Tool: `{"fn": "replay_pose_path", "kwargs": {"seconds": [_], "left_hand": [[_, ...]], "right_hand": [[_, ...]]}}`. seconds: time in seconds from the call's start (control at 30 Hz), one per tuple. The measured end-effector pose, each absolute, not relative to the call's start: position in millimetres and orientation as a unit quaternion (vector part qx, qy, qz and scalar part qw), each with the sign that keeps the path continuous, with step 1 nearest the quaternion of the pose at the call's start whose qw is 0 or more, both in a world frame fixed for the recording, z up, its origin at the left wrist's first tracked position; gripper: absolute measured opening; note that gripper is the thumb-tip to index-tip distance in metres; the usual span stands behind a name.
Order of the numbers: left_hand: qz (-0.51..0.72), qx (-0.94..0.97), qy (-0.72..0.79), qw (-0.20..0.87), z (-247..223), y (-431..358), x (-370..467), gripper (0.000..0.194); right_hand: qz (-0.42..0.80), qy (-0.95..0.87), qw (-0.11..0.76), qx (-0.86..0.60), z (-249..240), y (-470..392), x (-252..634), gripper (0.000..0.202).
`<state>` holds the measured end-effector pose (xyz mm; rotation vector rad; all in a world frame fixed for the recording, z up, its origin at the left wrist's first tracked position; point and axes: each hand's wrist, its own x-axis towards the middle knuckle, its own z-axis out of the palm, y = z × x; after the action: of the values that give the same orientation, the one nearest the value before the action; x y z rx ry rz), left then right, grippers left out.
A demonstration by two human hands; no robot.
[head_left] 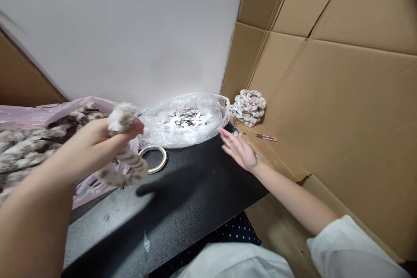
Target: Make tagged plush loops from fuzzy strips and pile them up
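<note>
My left hand (97,143) is closed round a fluffy white and brown plush strip (125,173), held above the left of the dark tabletop. One tufted end pokes out over the thumb, and the rest curls below the hand. To the right, my right hand (238,150) holds nothing, its fingers stretched out. It is nearest to a clear plastic bag (156,132) of small white and dark strips. A bundle of similar plush pieces (250,107) lies just beyond that hand.
A pink plastic bag (42,115) full of plush pieces (32,147) lies at the left. A tape roll (157,169) rests on the black table (195,191). Pink-handled thread snips (267,137) lie on cardboard. Tall cardboard (352,108) stands along the right, with a pale wall behind.
</note>
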<state>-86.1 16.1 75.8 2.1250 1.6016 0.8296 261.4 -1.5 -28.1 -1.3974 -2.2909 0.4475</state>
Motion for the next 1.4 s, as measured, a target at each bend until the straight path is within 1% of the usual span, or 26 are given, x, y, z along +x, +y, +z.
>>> {"fn": "replay_pose_path", "kwargs": {"seconds": [0.1,0.17,0.23,0.27,0.3,0.4,0.43,0.57,0.7,0.8,0.97,1.03,1.23,1.33,1.4], "left_hand": [[0.288,0.789,0.479,0.255,66.7,13.9,-65.1,0.029],[0.266,0.802,0.447,0.295,58.2,14.2,-51.5,0.028],[0.241,0.799,0.437,0.337,48.6,15.6,-39.4,0.030],[0.227,0.792,0.443,0.353,43.4,16.8,-34.0,0.032],[0.211,0.784,0.454,0.367,37.9,18.5,-29.0,0.034],[0.195,0.767,0.479,0.380,18.9,25.7,-15.7,0.035],[0.192,0.760,0.483,0.390,11.7,28.2,-11.7,0.036],[0.205,0.752,0.467,0.418,-17.4,32.8,2.6,0.031],[0.212,0.773,0.427,0.418,-39.2,30.3,12.3,0.028],[0.225,0.786,0.396,0.418,-51.1,27.9,16.0,0.028],[0.266,0.762,0.420,0.415,-69.6,25.0,19.3,0.024],[0.281,0.753,0.422,0.420,-73.6,23.5,19.7,0.025],[0.302,0.741,0.372,0.470,-71.8,19.4,16.7,0.027],[0.325,0.704,0.359,0.520,-72.9,19.4,13.3,0.022],[0.341,0.660,0.356,0.567,-75.5,20.5,11.6,0.029]], "right_hand": [[0.266,-0.820,0.249,-0.442,-21.9,4.4,233.3,0.061],[0.316,-0.800,0.302,-0.411,-26.7,14.6,219.7,0.059],[0.301,-0.774,0.363,-0.423,-37.6,25.5,210.9,0.059],[0.266,-0.758,0.391,-0.449,-44.5,29.9,208.2,0.058],[0.251,-0.743,0.403,-0.472,-51.6,33.1,206.6,0.056],[0.246,-0.724,0.409,-0.498,-69.0,36.2,205.9,0.048],[0.237,-0.738,0.412,-0.480,-72.4,35.6,206.1,0.045],[0.200,-0.794,0.424,-0.388,-76.8,29.4,202.6,0.048],[0.245,-0.782,0.416,-0.393,-80.4,24.3,195.3,0.043],[0.266,-0.765,0.442,-0.386,-84.0,23.9,192.6,0.033],[0.295,-0.740,0.463,-0.388,-86.7,21.9,191.0,0.014],[0.319,-0.729,0.466,-0.387,-86.1,18.5,189.4,0.010],[0.409,-0.683,0.488,-0.359,-85.2,10.6,186.6,0.010],[0.460,-0.633,0.508,-0.360,-86.2,10.9,188.6,0.012],[0.491,-0.605,0.507,-0.368,-86.2,11.9,191.0,0.011]]}}
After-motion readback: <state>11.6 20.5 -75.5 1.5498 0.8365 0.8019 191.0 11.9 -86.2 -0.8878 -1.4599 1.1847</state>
